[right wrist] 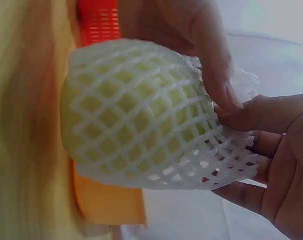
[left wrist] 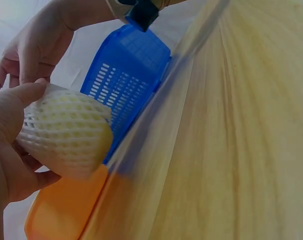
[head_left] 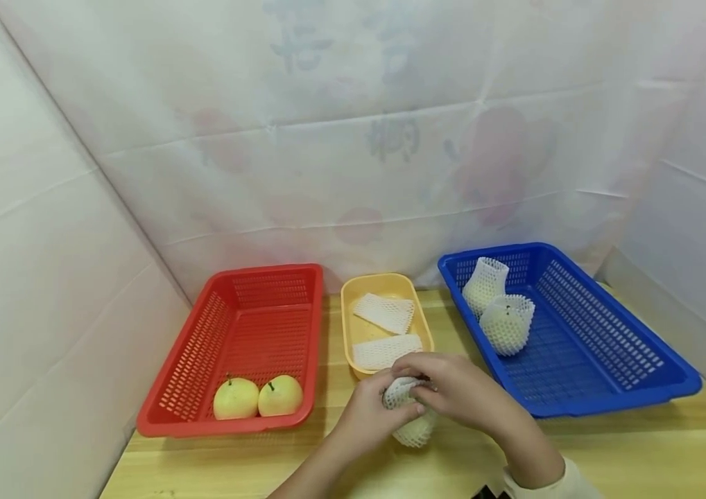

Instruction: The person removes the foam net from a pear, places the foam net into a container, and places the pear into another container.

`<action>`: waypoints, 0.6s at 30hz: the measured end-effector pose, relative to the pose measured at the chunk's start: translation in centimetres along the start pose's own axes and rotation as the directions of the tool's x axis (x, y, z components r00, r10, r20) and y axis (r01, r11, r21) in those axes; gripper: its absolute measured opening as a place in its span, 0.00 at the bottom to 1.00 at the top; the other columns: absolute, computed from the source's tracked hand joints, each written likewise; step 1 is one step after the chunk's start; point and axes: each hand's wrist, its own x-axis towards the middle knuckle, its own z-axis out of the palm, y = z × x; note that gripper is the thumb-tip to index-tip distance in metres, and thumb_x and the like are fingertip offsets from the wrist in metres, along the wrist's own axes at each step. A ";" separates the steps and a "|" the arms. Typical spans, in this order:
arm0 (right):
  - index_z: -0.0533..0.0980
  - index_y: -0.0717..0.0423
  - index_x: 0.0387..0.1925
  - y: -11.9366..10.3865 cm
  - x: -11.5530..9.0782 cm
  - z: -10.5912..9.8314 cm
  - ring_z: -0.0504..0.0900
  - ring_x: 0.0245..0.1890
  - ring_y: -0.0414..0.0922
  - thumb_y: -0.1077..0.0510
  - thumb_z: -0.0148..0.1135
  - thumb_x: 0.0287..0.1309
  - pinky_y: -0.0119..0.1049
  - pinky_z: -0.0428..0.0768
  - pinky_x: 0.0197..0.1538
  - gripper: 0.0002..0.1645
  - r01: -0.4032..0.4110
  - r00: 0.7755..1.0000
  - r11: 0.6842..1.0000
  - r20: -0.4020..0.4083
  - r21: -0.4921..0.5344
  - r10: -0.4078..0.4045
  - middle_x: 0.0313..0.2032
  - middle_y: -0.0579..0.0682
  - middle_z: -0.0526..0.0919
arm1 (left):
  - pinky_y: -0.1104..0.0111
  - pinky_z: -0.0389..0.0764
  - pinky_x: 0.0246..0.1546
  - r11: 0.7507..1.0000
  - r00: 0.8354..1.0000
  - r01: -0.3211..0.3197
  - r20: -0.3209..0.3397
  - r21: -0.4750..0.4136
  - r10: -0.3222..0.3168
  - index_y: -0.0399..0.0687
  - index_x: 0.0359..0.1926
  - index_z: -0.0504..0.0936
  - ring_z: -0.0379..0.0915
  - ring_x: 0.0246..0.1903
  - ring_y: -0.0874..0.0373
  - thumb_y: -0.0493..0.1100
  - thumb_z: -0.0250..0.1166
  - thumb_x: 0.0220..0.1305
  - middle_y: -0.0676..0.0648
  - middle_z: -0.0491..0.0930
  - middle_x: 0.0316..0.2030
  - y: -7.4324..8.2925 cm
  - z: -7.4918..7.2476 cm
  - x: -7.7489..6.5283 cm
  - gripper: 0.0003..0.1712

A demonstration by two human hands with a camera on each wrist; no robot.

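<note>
A pale yellow-green pear sits inside a white foam net sleeve, held above the wooden table near its front. My left hand grips the sleeved pear from the left, fingers curled round it. On the other side, my right hand pinches the open upper end of the sleeve between thumb and fingers. In the right wrist view the pear's rounded bottom pokes out of the net, and loose mesh gathers at my right fingers. The pear's stem end is hidden.
A red basket at left holds two bare pears. Flat foam nets lie in a small yellow tray behind my hands. At right, a blue basket contains two net-wrapped pears. White cloth hangs behind and at both sides.
</note>
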 end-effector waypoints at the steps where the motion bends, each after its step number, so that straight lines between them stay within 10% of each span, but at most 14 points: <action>1: 0.78 0.42 0.46 0.1 0.1 0.2 0.80 0.38 0.31 0.62 0.69 0.48 0.28 0.80 0.39 0.22 -0.004 1.000 1.000 0.003 -0.017 0.004 0.40 0.33 0.82 | 0.68 0.74 0.54 1.000 1.000 -0.013 -0.007 0.009 0.013 0.66 0.50 0.80 0.74 0.52 0.66 0.56 0.69 0.54 0.62 0.79 0.49 -0.2 -0.1 0.1 0.21; 18: 0.78 0.44 0.46 1.2 0.2 0.8 0.79 0.39 0.34 0.58 0.68 0.51 0.32 0.81 0.42 0.18 -0.126 0.988 0.992 0.094 -0.007 0.126 0.39 0.37 0.82 | 0.67 0.74 0.57 0.996 0.995 -0.089 -0.039 0.027 0.090 0.54 0.46 0.84 0.75 0.53 0.62 0.50 0.67 0.57 0.57 0.81 0.49 -1.0 -0.6 0.4 0.15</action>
